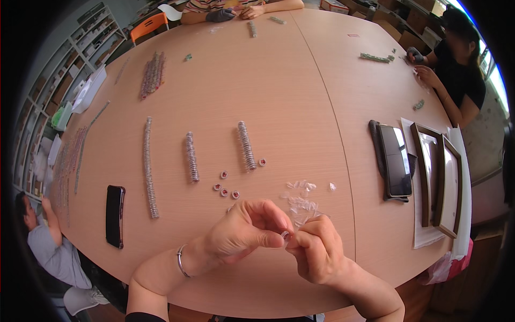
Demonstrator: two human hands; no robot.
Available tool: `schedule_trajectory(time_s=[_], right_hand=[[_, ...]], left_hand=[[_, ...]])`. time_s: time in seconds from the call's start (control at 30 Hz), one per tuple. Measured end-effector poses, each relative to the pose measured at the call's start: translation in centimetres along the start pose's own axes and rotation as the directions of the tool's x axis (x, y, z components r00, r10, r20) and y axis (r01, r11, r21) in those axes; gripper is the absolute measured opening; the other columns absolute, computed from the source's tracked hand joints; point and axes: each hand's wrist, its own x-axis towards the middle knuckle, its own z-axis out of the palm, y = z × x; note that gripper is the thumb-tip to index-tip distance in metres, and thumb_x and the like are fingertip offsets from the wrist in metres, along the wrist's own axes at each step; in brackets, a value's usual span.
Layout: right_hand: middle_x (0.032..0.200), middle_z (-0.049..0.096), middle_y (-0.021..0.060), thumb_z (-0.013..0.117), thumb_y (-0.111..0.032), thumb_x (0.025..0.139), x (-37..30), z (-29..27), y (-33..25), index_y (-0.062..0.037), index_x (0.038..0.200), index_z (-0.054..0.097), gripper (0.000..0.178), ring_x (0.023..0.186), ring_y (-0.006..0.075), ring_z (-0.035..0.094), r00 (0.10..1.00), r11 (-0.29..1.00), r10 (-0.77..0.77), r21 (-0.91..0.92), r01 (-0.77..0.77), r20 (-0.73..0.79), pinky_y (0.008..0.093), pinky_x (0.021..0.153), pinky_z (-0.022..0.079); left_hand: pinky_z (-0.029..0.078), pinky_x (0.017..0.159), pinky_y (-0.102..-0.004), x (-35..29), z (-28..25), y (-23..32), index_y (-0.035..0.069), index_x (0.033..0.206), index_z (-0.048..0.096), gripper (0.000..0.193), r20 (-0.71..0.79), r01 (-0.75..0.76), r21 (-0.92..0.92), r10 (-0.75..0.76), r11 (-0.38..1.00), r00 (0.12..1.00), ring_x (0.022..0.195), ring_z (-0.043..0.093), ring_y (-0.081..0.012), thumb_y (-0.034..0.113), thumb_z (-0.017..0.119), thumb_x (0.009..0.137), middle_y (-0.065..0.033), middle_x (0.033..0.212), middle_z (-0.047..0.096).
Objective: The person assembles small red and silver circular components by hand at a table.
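Between thumb and forefinger, my left hand [236, 228] pinches a small round clear-rimmed disc [285, 235]. My right hand [317, 249] meets it from the other side, fingers curled and pressed together at the disc's edge; what they grip is too small to tell. Just beyond my hands lies a heap of clear plastic scraps [303, 206]. Several loose discs with red middles [224, 175] are scattered ahead of my left hand. Farther off, similar discs form a thick row [246, 146], a shorter row [192, 156] and a long thin row [151, 166].
A dark phone [115, 217] lies at left, another phone [395, 161] on dark cloth at right. Beside it are frames [448, 185] on white sheets. Colourful bundled strips [153, 76] lie far left. Other people sit around the table [279, 80], one person [456, 70] at far right.
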Motion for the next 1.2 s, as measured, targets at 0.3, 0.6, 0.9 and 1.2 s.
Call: schedule_trajectory(time_s=[0.3,0.6,0.9,1.2], right_hand=[[0.079,0.051,0.0096,0.069,0.008,0.067,-0.5,0.1,0.4,-0.0007,0.087,0.056,0.025,0.067,0.0240,0.050,0.989,0.990,0.142,-0.006,-0.142,0.035,0.0320,0.058,0.043],[0.076,0.052,0.0105,0.067,0.008,0.073,-0.3,0.3,0.8,0.0005,0.084,0.055,0.019,0.062,0.0218,0.051,0.990,0.990,0.139,-0.025,-0.139,0.010,0.0302,0.048,0.042],[0.075,0.052,0.0104,0.067,0.008,0.073,-0.1,0.3,0.6,0.0002,0.084,0.055,0.018,0.061,0.0220,0.051,0.992,0.992,0.125,-0.034,-0.125,-0.012,0.0300,0.048,0.041],[0.074,0.054,0.0103,0.068,0.007,0.072,0.0,0.2,0.4,0.0001,0.083,0.055,0.018,0.061,0.0219,0.051,0.993,0.992,0.117,-0.034,-0.118,-0.033,0.0301,0.047,0.042]], left_hand=[[0.052,0.078,-0.0241,1.4,-2.4,4.8,0.003,0.099,0.066,0.018,-0.342,-0.171,0.522,0.389,0.836,0.855,0.087,0.063,-0.0134,-0.003,0.067,0.082,-0.0090,0.095,0.064],[0.052,0.067,-0.0217,2.1,-2.7,2.5,-0.001,0.091,0.067,0.015,-0.197,0.048,0.967,0.609,0.251,0.768,0.077,0.062,-0.0097,-0.007,0.068,0.078,-0.0050,0.086,0.062],[0.048,0.060,-0.0232,2.9,-3.4,2.6,0.001,0.091,0.064,0.015,-0.295,0.216,0.955,0.611,0.202,0.735,0.066,0.055,-0.0092,-0.003,0.069,0.077,-0.0041,0.082,0.061],[0.043,0.086,-0.0358,4.4,-3.4,2.4,0.004,0.102,0.067,0.036,0.180,0.172,0.870,0.623,-0.461,0.761,0.100,0.045,-0.0276,0.006,0.077,0.068,-0.0083,0.105,0.052]])
